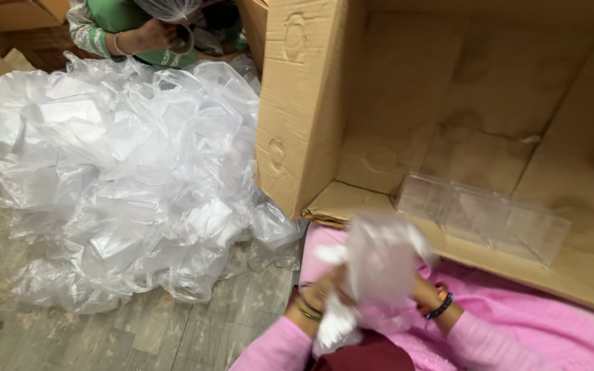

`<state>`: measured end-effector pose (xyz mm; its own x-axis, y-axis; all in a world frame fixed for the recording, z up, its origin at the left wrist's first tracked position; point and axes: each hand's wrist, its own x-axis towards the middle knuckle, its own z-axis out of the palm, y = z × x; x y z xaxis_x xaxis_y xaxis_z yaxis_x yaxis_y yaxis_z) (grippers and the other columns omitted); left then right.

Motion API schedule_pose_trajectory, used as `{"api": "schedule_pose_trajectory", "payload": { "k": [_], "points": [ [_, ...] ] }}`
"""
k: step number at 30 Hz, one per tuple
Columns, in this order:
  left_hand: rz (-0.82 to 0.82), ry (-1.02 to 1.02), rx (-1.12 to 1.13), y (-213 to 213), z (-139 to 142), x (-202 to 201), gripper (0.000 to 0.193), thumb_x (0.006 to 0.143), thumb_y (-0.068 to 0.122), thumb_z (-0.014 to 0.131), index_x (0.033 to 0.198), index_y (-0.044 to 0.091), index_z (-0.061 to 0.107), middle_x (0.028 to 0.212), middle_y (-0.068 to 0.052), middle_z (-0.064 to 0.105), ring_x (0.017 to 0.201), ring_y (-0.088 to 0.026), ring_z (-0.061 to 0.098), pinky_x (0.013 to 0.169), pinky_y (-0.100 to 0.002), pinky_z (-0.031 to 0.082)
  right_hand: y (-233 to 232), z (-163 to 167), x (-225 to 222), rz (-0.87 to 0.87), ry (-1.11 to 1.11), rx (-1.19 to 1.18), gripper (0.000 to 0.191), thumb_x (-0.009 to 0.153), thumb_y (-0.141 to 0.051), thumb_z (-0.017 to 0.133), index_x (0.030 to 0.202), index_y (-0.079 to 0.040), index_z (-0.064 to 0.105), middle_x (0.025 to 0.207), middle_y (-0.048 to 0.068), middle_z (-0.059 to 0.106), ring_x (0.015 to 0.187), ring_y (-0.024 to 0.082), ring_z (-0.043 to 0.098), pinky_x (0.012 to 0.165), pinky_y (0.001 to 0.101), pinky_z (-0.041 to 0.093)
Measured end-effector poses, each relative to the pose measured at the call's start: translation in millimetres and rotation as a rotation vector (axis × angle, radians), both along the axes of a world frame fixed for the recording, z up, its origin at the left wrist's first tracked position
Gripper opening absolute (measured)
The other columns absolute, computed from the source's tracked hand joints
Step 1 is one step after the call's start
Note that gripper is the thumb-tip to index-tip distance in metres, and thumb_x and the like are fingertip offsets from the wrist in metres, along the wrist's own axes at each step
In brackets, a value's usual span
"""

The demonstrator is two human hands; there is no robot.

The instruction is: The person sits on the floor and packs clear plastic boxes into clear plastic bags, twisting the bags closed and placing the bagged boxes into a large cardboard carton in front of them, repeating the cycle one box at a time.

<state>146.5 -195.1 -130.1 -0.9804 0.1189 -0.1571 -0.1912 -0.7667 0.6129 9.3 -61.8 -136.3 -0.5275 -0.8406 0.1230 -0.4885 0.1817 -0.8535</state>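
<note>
Grey wooden floor (194,330) carries a big heap of clear plastic bags (118,178), which covers most of its left half. At the right, an open cardboard box (311,103) lies on its side, and a row of clear plastic cases (482,216) rests on its lower wall near the front edge. At the bottom edge, over a pink cloth (531,309), both hands grip one bag (379,264). The left hand (324,292) has its fingers closed on the lower left part of the bag. The right hand (424,288) is mostly hidden behind the bag; it seems to clamp it, but the picture is blurred there. At the top edge another person in a green sleeve (97,34) holds a bag too.
</note>
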Motion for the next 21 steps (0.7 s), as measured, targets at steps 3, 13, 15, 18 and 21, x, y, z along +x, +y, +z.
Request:
{"api": "schedule_pose_trajectory", "payload": {
  "k": [3,13,15,18,21],
  "points": [
    [0.529,-0.035,-0.079,-112,30,5,0.067,0.088,0.052,0.071,0.132,0.003,0.063,0.096,-0.005,0.072,0.081,-0.017,0.069,0.067,-0.030,0.058,-6,0,-3,-0.045,0.058,0.103,0.023,0.096,-0.025,0.062,0.108,-0.007,0.067,0.092,0.008,0.076,0.083,0.018,0.074,0.073,0.0335,0.059],
    [1.161,-0.343,-0.393,-450,134,-8,0.074,0.080,0.057,0.077,0.128,0.003,0.062,0.094,-0.010,0.073,0.078,-0.022,0.070,0.069,-0.035,0.061,77,-10,-50,-0.440,-0.004,0.295,0.027,0.090,-0.027,0.069,0.106,-0.005,0.074,0.083,0.009,0.075,0.070,0.020,0.070,0.065,0.0342,0.057],
    [1.169,-0.480,-0.557,-455,137,-8,0.069,0.077,0.058,0.080,0.124,0.008,0.065,0.095,-0.012,0.075,0.076,-0.021,0.067,0.068,-0.034,0.057,77,-7,-49,-0.446,-0.035,0.297,0.027,0.090,-0.026,0.070,0.105,-0.005,0.075,0.082,0.009,0.074,0.069,0.018,0.069,0.064,0.0340,0.057],
    [1.347,-0.606,-1.044,-429,123,-1,0.065,0.082,0.045,0.089,0.112,-0.009,0.068,0.100,-0.014,0.073,0.082,-0.022,0.066,0.069,-0.036,0.056,70,16,-39,-0.381,-0.034,0.259,0.025,0.089,-0.026,0.070,0.102,-0.004,0.075,0.081,0.008,0.074,0.069,0.016,0.071,0.064,0.0333,0.058],
    [1.338,-0.268,-1.062,-334,116,6,0.038,0.096,0.033,0.068,0.117,0.001,0.070,0.099,-0.011,0.073,0.085,-0.019,0.069,0.069,-0.033,0.058,49,56,-28,-0.288,0.063,0.238,0.025,0.090,-0.026,0.069,0.102,-0.006,0.075,0.083,0.008,0.077,0.074,0.018,0.071,0.067,0.0332,0.058]
  ]
}}
